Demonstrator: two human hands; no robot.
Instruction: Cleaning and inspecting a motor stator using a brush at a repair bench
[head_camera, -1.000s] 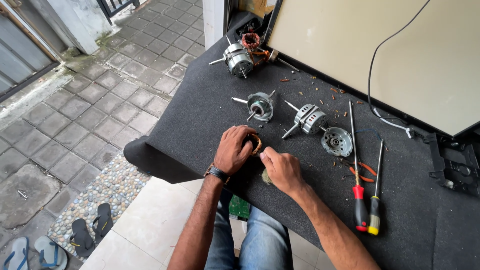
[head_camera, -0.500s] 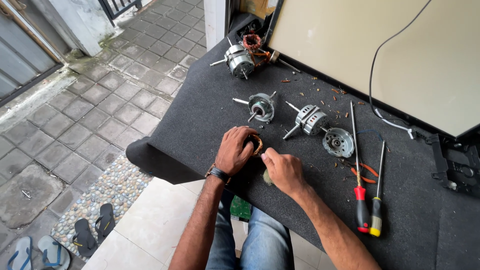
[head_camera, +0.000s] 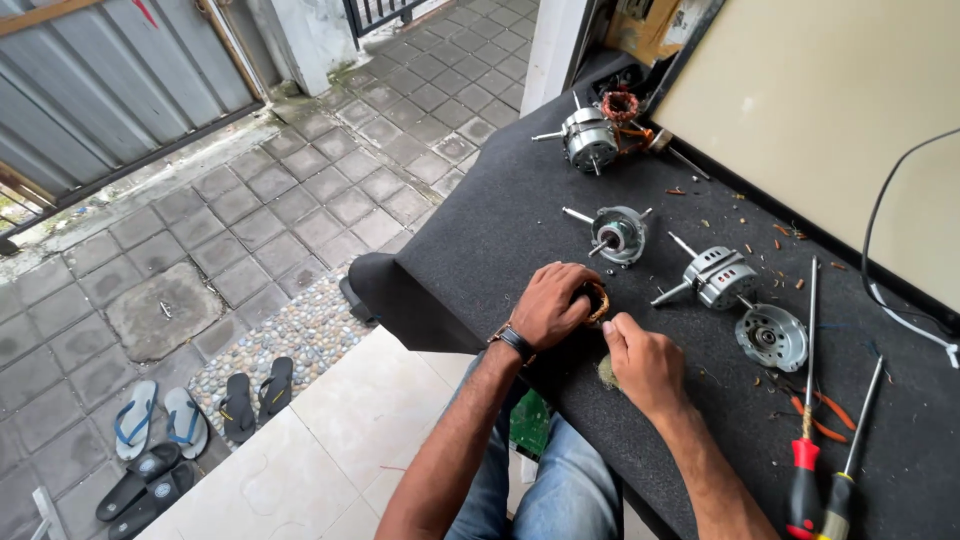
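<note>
While gripped, coil (head_camera: 598, 301) under left hand (head_camera: 551, 305) fingers (head_camera: 578, 282)

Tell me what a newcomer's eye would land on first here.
First, the two hands at the near edge of the black mat: the left hand cups a copper-wound motor coil, the right hand beside it. Behind them lie several small fan motors with shafts sticking out, and two red-handled screwdrivers at the right. Sandals sit on the paving at lower left.

Matt black carpet-like table cover (head_camera: 520, 215); shiny bare-metal motors (head_camera: 720, 277); glossy red plastic screwdriver handle (head_camera: 803, 480).
</note>
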